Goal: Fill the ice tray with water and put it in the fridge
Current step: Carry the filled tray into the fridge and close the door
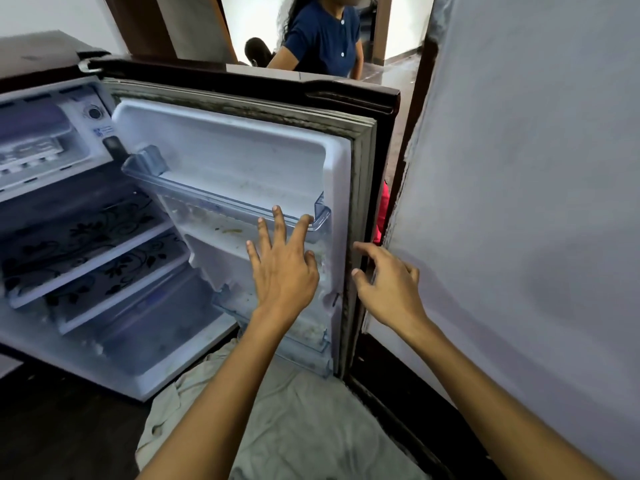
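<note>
Fridge (pixel 104 237) door (pixel 242 161) stands wide open. Left hand (pixel 282 265) is spread flat, fingers by the clear door shelf (pixel 221 199); right hand (pixel 388 285) reaches loose-fingered at the door's edge, holding nothing. Ice tray can't be made out.

Two bare forearms enter from the bottom edge, slim and without sleeves as far as the edge shows them. No watch, band or bracelet at either wrist. Left hand (pixel 282 268): bare, no glove, no ring on the fingers that show; nails short and unpainted (the thumb nail shows plainly). Knuckles and tendons stand out on the back of the hand. Right hand (pixel 388 282): also bare, no ring visible; short, pale nails on the index finger and thumb. Fingers on both hands are long and slender. No marks, plasters or tattoos to be seen on either arm. Nothing else of the wearer's body or clothing is certain here.
</note>
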Tool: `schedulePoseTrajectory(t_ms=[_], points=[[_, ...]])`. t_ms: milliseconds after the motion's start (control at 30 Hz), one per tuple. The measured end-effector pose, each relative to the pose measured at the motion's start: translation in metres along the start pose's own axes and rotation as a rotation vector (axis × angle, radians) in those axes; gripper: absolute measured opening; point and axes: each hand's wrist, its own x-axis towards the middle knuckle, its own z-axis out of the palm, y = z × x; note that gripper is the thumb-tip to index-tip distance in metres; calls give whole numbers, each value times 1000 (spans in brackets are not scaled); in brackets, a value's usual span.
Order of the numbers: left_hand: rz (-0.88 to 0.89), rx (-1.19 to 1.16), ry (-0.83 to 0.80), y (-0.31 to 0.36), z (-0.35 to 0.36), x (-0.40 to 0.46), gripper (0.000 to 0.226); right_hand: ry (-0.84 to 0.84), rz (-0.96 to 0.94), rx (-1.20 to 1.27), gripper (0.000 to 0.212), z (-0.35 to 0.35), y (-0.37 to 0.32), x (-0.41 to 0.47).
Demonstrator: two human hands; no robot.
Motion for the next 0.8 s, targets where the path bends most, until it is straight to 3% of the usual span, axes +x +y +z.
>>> schedulePoseTrajectory(t_ms=[433, 633, 800], points=[[-68, 72, 97, -41, -18, -52, 63, -62, -56, 21, 45, 8, -14, -25], [-122, 87, 140, -83, -40, -92, 66, -63, -126, 184, 32, 38, -40, -60], [-210, 69, 151, -117, -62, -120, 70, -73, -228, 175, 27, 65, -72, -98]])
